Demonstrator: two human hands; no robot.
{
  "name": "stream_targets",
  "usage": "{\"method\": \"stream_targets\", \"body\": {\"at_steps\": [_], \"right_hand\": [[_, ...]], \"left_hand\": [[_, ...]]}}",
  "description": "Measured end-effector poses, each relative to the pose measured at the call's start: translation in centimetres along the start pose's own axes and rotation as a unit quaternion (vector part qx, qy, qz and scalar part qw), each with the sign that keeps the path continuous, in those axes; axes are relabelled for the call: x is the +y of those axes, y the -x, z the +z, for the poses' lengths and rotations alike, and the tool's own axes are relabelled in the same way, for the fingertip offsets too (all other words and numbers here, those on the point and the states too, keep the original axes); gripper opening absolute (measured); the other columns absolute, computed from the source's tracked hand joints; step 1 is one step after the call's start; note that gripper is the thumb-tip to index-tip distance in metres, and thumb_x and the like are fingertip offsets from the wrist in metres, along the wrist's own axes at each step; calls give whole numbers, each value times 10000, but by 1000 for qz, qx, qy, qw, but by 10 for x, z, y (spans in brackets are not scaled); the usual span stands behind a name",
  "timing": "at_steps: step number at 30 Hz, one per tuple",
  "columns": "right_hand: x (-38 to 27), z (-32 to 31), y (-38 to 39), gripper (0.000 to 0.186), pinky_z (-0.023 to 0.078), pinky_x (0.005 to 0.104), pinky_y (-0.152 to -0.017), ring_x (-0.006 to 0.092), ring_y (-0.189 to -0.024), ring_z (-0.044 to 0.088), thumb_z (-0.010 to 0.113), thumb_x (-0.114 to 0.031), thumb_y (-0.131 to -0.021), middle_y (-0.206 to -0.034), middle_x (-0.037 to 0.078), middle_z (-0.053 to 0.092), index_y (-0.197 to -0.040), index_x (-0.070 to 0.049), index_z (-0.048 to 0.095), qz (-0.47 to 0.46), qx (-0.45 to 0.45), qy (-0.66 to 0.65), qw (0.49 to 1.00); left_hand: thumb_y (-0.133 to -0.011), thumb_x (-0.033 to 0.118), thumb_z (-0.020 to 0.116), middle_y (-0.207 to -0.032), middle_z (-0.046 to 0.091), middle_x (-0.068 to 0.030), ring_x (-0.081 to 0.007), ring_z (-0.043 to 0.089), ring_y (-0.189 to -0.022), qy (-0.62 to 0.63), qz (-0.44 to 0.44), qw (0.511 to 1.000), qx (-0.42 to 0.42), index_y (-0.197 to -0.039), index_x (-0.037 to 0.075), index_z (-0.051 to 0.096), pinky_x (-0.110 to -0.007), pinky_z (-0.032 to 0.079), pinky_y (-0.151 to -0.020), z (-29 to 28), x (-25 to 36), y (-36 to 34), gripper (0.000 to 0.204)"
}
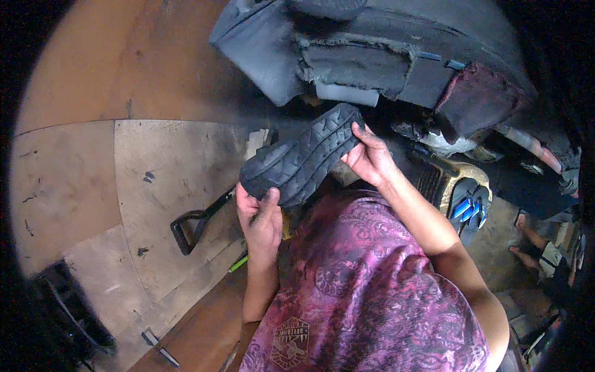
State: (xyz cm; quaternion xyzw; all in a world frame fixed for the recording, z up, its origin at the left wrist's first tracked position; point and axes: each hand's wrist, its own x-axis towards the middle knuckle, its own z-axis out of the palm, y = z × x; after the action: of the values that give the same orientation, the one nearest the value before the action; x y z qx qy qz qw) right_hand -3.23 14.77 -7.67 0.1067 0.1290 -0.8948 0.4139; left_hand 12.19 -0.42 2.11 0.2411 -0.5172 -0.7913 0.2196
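Observation:
A black rubber piece (304, 155) with a deep tread pattern, shaped like a sole or a strip of tyre, is held in front of my chest. It slants from lower left to upper right. My left hand (260, 217) grips its lower left end, thumb on the treaded face. At its upper right end, my right hand (370, 157) pinches the edge between thumb and fingers. Just beyond it is a dark fabric-covered bench or machine (365, 68) with frayed edges and a pale grey block (347, 94) under its front.
A black D-shaped handle (186, 232) and a bright green stick (238, 263) lie left of my left arm. Blue-and-black flip-flops (469, 208) rest on a yellowish stool (443, 180) at right. Another person's bare legs (530, 239) show at far right. Wooden panels (173, 167) cover the left.

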Motion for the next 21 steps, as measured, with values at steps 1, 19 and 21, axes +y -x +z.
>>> {"method": "stream_targets", "body": {"at_steps": [1, 19, 21], "right_hand": [[-3, 4, 4, 345, 444, 425, -963, 224, -1125, 558, 568, -149, -906, -1182, 82, 592, -1232, -65, 488, -11, -11, 18, 1000], [11, 93, 51, 387, 468, 277, -827, 140, -929, 568, 660, -71, -799, -1014, 56, 585, -1119, -28, 448, -237, 208, 516, 796], [10, 103, 51, 383, 471, 279, -824, 143, -935, 570, 647, -65, -804, -1026, 68, 585, -1123, -25, 440, -223, 245, 539, 774]], "left_hand": [[-865, -11, 562, -1277, 510, -118, -254, 495, -1176, 35, -18, 999, 3, -1296, 18, 396, -456, 354, -1034, -11, -5, -1, 463], [-917, 333, 538, -1106, 631, -129, -283, 594, -1022, 257, -381, 887, -39, -1102, 23, 591, -434, 444, -932, 33, -136, -140, 364], [-922, 337, 528, -1109, 630, -129, -282, 593, -1027, 257, -418, 871, -28, -1106, 23, 588, -432, 445, -933, 36, -139, -139, 369]]}}
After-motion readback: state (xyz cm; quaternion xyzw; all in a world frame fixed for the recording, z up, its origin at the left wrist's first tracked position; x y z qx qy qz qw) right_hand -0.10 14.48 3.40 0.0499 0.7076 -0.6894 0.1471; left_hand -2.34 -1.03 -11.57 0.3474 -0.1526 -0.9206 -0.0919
